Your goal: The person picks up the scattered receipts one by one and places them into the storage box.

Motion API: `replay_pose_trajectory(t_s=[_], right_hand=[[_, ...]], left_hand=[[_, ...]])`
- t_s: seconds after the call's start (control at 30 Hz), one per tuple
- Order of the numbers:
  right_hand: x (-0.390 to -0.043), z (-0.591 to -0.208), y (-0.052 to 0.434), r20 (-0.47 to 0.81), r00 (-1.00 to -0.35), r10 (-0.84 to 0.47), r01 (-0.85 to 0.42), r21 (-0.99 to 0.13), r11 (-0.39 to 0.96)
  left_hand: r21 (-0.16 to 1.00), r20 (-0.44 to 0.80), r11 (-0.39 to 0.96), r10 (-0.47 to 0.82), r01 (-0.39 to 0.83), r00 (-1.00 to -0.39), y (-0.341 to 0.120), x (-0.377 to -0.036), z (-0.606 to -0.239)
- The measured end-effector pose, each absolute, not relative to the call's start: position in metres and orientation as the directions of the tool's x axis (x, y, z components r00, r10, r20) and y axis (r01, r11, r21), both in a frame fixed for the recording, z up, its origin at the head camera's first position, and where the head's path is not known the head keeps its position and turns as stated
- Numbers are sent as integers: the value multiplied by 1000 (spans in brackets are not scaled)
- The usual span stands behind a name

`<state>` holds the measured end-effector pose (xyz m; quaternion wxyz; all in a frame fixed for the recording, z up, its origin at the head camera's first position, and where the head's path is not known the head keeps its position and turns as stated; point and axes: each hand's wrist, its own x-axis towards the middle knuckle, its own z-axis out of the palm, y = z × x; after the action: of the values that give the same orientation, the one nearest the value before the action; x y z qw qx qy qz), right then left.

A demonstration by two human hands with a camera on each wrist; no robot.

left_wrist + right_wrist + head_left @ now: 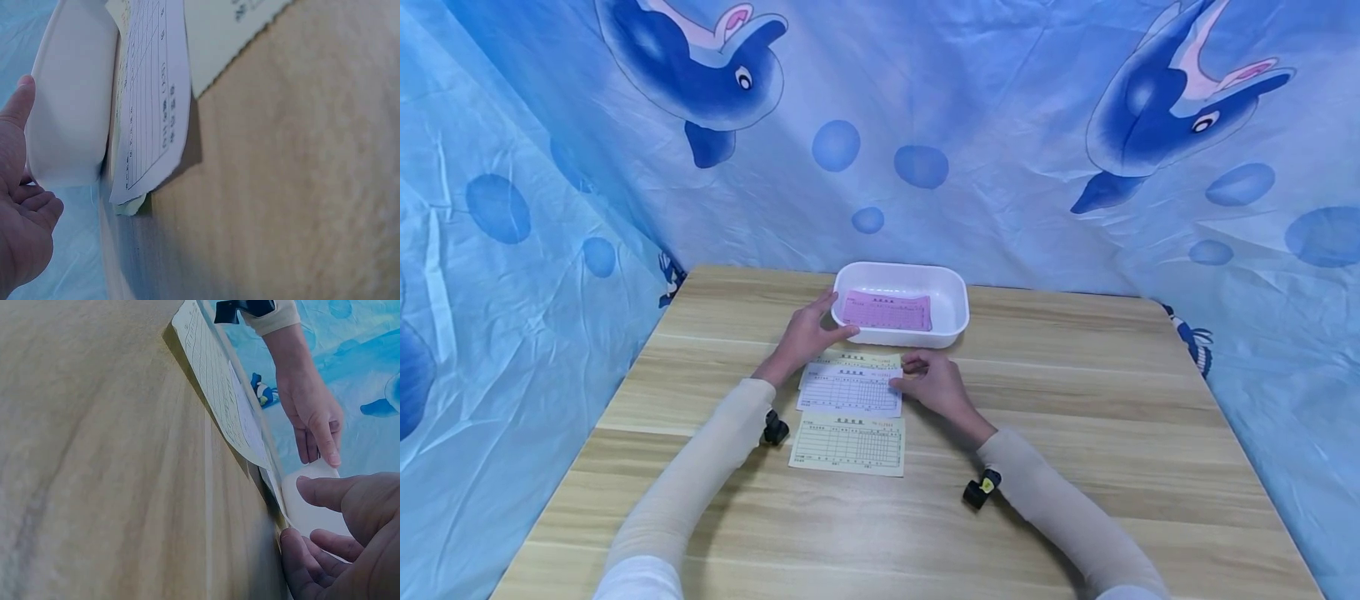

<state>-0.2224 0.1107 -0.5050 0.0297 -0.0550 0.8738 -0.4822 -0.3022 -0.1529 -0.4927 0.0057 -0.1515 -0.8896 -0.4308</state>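
A white plastic tray (951, 321) stands at the back of the table with a pink printed slip (887, 312) lying in it. My left hand (808, 332) grips the tray's near left corner, thumb at the front rim and fingers along the left side. In front of the tray, a white printed slip (848, 392) overlaps a pale yellow slip (850, 358) behind it. Nearest me lies another pale yellow slip (848, 446). My right hand (936, 385) is at the right edge of the overlapping slips, its thumb and fingers apart in the right wrist view (344, 531).
The wooden table (1075, 400) extends around the slips. A blue curtain (1000, 225) with dolphins hangs behind it and along the left side. Each wrist wears a small black camera, like the one on the right wrist (981, 488).
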Motion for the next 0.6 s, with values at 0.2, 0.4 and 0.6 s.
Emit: replay_pose_trajectory(t_s=[0.2, 0.4, 0.6], right_hand=[[-224, -507, 108, -10, -991, -131, -63, -838, 541], [-224, -506, 105, -23, -992, -121, -50, -823, 567], [-224, -506, 103, -9, -992, -123, -65, -808, 585]], left_hand=[[767, 135, 583, 262, 268, -956, -152, -301, -492], [772, 132, 576, 264, 267, -955, -152, -302, -493], [771, 137, 578, 259, 267, -956, -152, -303, -493]])
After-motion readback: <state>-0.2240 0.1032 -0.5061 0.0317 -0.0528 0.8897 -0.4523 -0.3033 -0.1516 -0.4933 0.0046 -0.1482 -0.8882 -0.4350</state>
